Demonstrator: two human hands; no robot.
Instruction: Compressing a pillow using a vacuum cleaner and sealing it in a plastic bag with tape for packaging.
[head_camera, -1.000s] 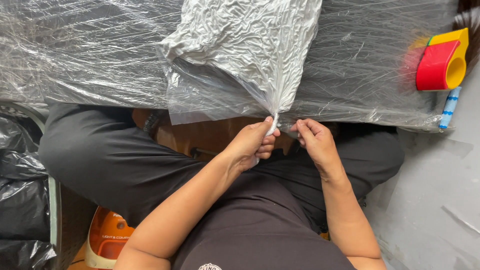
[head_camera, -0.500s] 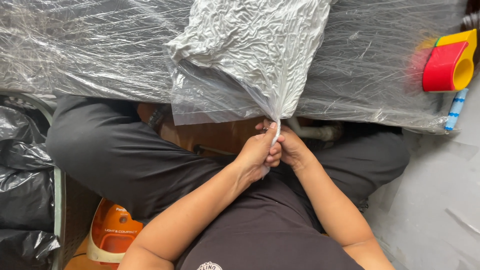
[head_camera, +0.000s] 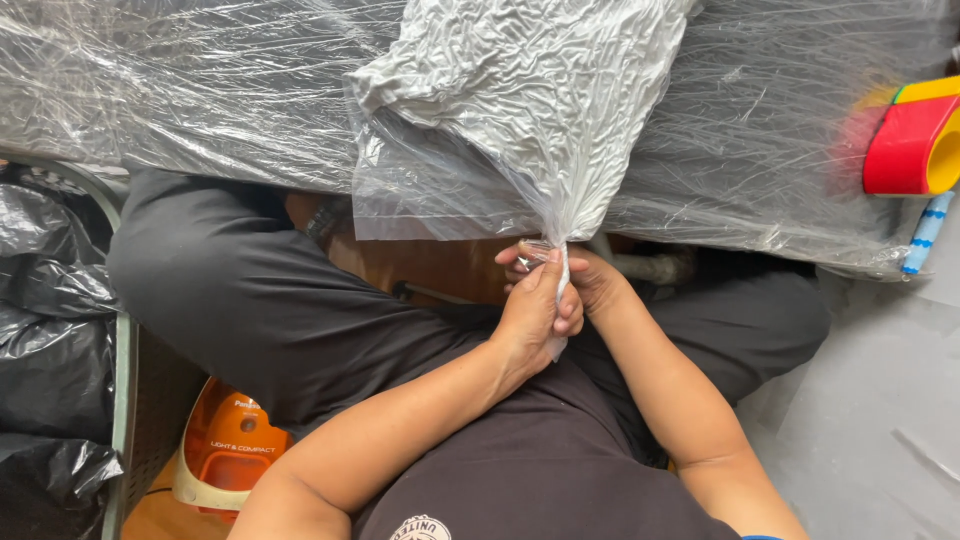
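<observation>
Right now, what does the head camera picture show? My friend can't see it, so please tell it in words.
Two hands, the left hand and right hand, pinch the twisted neck of a crinkly clear plastic bag close together. The bag lies on a table wrapped in plastic film, above the person's lap in dark trousers. A red and yellow tape dispenser sits at the right, an orange appliance on the floor.

Plastic-covered table edge (head_camera: 200, 140) and filled bag (head_camera: 520, 100) block above; lap below lies open.
</observation>
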